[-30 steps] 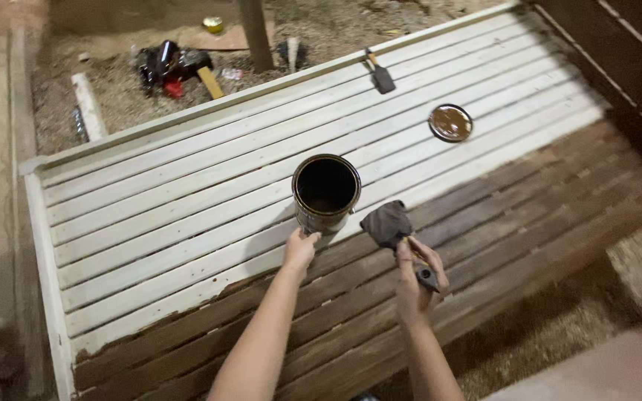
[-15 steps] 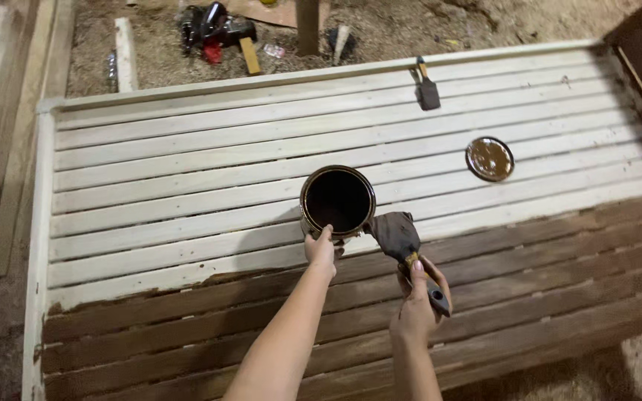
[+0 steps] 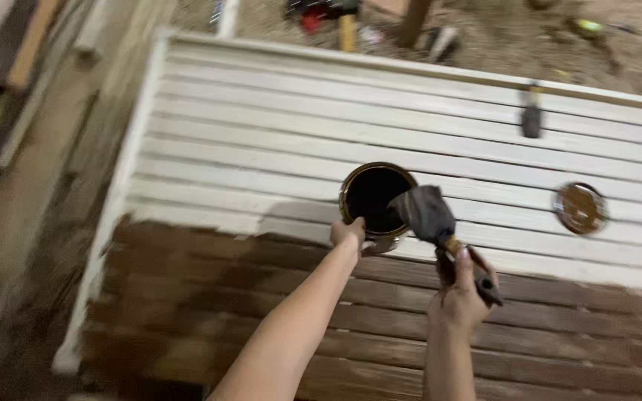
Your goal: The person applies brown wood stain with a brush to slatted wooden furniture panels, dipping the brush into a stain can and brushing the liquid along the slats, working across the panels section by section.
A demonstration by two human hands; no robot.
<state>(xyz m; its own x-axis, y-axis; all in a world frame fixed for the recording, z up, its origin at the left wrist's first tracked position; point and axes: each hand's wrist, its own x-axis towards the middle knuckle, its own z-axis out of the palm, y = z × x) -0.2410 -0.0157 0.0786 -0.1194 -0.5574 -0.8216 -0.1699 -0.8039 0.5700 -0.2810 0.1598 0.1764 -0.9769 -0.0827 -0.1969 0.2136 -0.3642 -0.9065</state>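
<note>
Near the middle of the slatted panel [image 3: 261, 141], just above the line where the dark stained boards meet the pale unstained ones, an open paint can [image 3: 375, 200] is standing upright with dark stain inside. Your left hand [image 3: 349, 234] is touching the can's near rim, fingers curled against its side; whether they are fully clamped around it cannot be told through the blur. Your right hand [image 3: 461, 293] is closing tight around the dark handle of a wide brush [image 3: 426, 213], thumb lying along the handle, and you are holding the brush tilted so that its dark bristles are hanging over the can's right edge. Toward the right edge of the panel, the round lid [image 3: 580, 208] is lying flat on the pale slats, well apart from the can, its brown-stained face up. Near the far edge, a second small brush [image 3: 532, 119] is resting on the slats. Beyond the far edge, on sandy ground, some tools [image 3: 328, 15] are lying scattered, too blurred to identify.
</note>
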